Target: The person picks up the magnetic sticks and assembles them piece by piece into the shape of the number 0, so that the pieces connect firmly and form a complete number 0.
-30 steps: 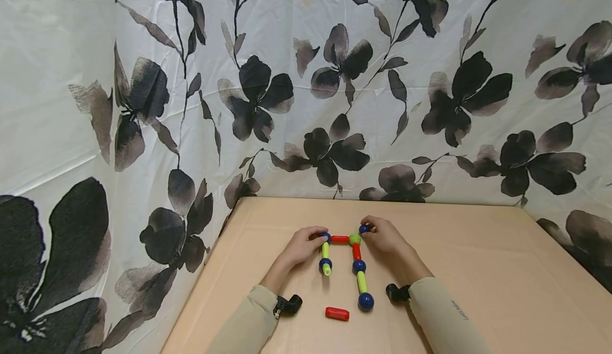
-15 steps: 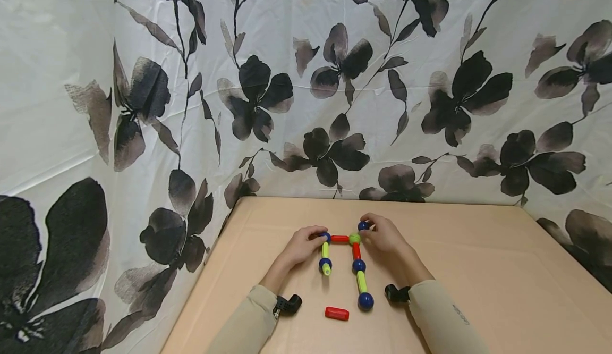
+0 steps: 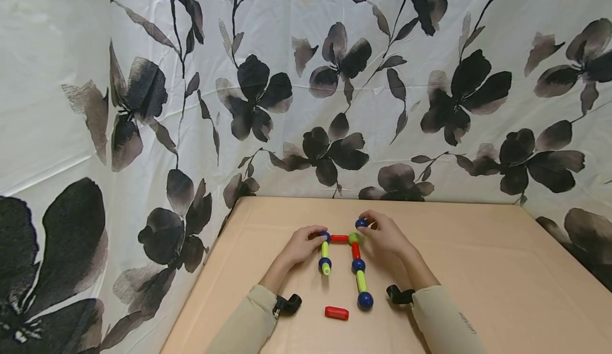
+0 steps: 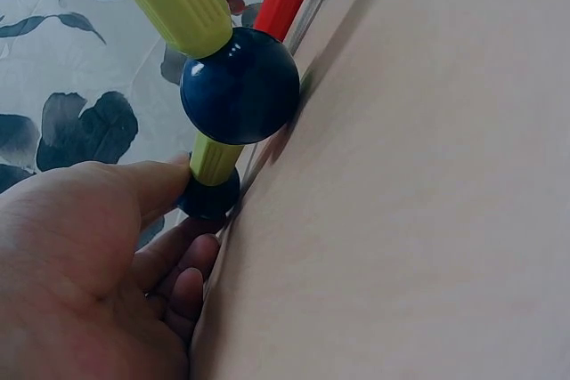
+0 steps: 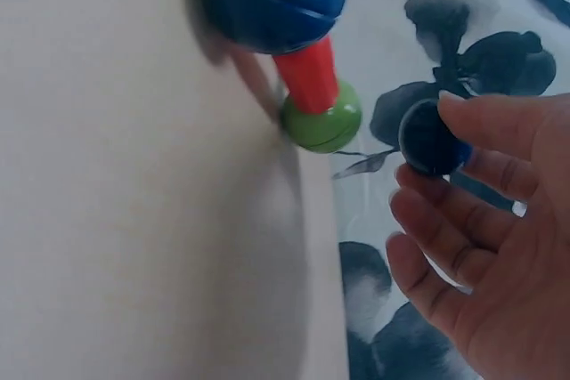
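A toy frame of coloured rods and balls lies on the table. My left hand point(image 3: 302, 245) pinches the blue corner ball point(image 4: 209, 198) at its far left. From that ball a red rod point(image 3: 340, 238) runs to a green ball point(image 3: 354, 238), and a yellow-green rod point(image 3: 325, 250) comes toward me to another blue ball point(image 4: 240, 86). Just beyond the green ball, my right hand point(image 3: 386, 233) holds a loose blue ball point(image 5: 434, 137) between thumb and fingers, apart from the frame. The frame's right side ends in a blue ball point(image 3: 365, 301) nearest me.
One loose red rod point(image 3: 337, 313) lies on the tan table point(image 3: 459, 258), in front of the frame and between the forearms. Behind the table hangs a white cloth point(image 3: 287, 173) with dark flowers.
My right hand has shifted slightly left and away from me with the loose blue ball. The left hand keeps its hold on the corner ball, and the frame stays put.
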Demonstrator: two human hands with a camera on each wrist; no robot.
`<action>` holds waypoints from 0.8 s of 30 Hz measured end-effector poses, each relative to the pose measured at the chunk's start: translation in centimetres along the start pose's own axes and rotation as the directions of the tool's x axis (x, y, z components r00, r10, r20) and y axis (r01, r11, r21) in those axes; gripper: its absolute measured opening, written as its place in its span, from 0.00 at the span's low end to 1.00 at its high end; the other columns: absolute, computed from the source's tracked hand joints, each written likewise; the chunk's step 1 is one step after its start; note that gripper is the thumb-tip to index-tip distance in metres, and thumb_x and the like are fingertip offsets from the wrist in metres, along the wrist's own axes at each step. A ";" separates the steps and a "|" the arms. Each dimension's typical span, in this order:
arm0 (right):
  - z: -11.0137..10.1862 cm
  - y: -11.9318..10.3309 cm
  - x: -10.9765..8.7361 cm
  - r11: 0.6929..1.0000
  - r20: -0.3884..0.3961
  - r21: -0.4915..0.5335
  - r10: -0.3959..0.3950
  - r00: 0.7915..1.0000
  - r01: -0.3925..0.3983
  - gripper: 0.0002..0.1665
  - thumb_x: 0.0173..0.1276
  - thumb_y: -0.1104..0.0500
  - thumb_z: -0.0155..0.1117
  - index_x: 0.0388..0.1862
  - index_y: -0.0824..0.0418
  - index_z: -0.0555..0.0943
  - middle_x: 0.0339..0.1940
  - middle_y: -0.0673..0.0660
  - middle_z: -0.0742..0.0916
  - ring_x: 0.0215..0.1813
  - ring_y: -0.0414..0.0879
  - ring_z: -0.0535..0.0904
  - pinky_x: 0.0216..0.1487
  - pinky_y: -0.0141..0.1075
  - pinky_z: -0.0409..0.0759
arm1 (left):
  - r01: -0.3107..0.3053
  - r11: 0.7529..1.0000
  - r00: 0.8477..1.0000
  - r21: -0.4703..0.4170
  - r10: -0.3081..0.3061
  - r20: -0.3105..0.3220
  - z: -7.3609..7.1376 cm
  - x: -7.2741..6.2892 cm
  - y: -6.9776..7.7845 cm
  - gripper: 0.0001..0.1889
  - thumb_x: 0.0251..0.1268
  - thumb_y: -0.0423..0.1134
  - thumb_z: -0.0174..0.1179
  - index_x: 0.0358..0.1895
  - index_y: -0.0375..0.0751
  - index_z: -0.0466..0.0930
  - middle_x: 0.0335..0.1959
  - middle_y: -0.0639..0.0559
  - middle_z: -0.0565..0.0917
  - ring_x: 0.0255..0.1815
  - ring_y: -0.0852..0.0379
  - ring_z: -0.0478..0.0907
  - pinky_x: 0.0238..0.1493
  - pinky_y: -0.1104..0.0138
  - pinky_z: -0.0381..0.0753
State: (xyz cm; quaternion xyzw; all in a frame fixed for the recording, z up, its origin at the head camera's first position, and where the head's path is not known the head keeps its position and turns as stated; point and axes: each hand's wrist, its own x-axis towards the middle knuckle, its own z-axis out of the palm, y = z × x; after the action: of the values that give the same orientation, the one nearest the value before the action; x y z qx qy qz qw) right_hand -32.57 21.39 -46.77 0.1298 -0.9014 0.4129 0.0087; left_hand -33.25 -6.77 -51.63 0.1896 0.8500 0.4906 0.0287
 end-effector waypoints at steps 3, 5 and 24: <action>-0.3 -0.8 -0.3 0.998 0.022 0.014 -0.053 0.998 0.053 0.19 0.71 0.57 0.72 0.59 0.57 0.82 0.48 0.55 0.86 0.49 0.51 0.77 0.52 0.41 0.78 | 0.009 1.000 1.000 -0.006 -0.009 0.003 0.0 0.0 0.1 0.19 0.79 0.45 0.59 0.67 0.44 0.81 0.60 0.50 0.85 0.59 0.52 0.78 0.67 0.52 0.76; -0.5 -1.3 -0.5 0.994 0.055 0.024 -0.107 0.993 0.106 0.18 0.69 0.58 0.74 0.56 0.55 0.83 0.46 0.53 0.86 0.47 0.50 0.78 0.51 0.41 0.78 | 0.017 1.000 1.000 -0.006 -0.017 0.005 0.0 0.0 0.1 0.20 0.79 0.44 0.59 0.68 0.44 0.81 0.61 0.50 0.84 0.60 0.52 0.77 0.68 0.52 0.76; -0.1 -4.8 -1.9 0.948 0.331 0.146 -0.317 0.889 0.284 0.14 0.67 0.59 0.75 0.49 0.55 0.82 0.41 0.53 0.86 0.42 0.48 0.80 0.48 0.36 0.81 | 0.022 1.000 1.000 -0.018 -0.022 0.007 0.1 -0.2 0.3 0.20 0.79 0.45 0.59 0.67 0.43 0.81 0.56 0.51 0.85 0.53 0.55 0.77 0.63 0.55 0.76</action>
State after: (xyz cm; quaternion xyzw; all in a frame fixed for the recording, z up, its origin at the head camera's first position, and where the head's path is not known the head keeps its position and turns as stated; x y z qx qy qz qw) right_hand -29.56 18.86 -43.36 0.3394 -0.8372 0.4184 -0.0941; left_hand -32.98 -6.61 -51.43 0.1818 0.8476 0.4971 0.0386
